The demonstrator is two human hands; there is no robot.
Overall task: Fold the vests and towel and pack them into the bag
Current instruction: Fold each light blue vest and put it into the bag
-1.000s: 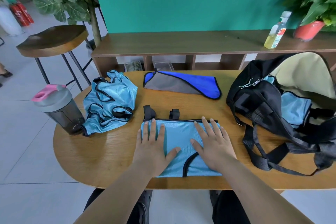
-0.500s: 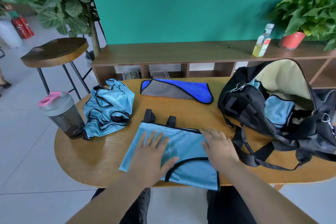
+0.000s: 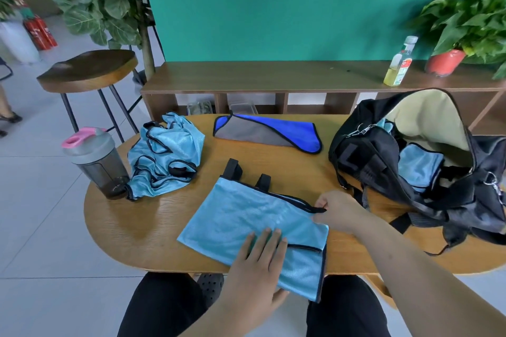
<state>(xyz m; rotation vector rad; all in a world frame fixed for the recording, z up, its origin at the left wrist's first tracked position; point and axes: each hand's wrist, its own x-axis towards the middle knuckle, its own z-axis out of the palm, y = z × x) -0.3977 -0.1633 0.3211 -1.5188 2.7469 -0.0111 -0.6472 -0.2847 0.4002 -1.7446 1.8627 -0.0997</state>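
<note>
A folded light-blue vest [image 3: 246,216] lies skewed at the table's near edge, its lower corner hanging over. My left hand [image 3: 257,268] rests flat on its near part with straight fingers. My right hand [image 3: 336,213] pinches the vest's right edge at the black trim. A crumpled light-blue vest [image 3: 164,153] lies at the left. A blue and grey towel [image 3: 268,133], folded, lies at the far side. The black bag [image 3: 383,161] stands open at the right with a folded light-blue vest [image 3: 419,165] inside.
A grey shaker bottle [image 3: 95,161] with a pink lid stands at the table's [image 3: 131,227] left edge beside the crumpled vest. The bag's straps [image 3: 405,219] trail onto the table near my right hand. A shelf, a stool and plants stand behind.
The folded vest has slid and turned toward the near edge. My right hand went from lying flat on it to pinching its right edge. My left hand moved nearer to me.
</note>
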